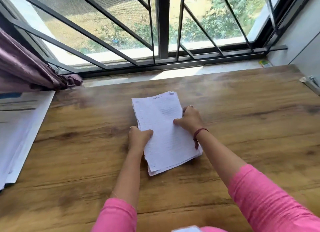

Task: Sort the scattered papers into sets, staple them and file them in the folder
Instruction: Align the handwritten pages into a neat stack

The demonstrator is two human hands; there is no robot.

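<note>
A stack of white handwritten papers [164,133] lies in the middle of the wooden table [251,127], its top sheet headed with a short title. My left hand [138,139] grips the stack's left edge, thumb on top. My right hand [189,118] grips the right edge, thumb pressed on the top sheet; a red thread is tied round that wrist. The sheet edges at the stack's lower left are slightly uneven. No stapler is in view.
A large white folder or sheet pile [19,127] with blue print lies at the table's left edge. A purple curtain [26,65] hangs at the back left. A barred window [162,32] runs along the far side. A small metal bracket [311,81] sits at the right wall.
</note>
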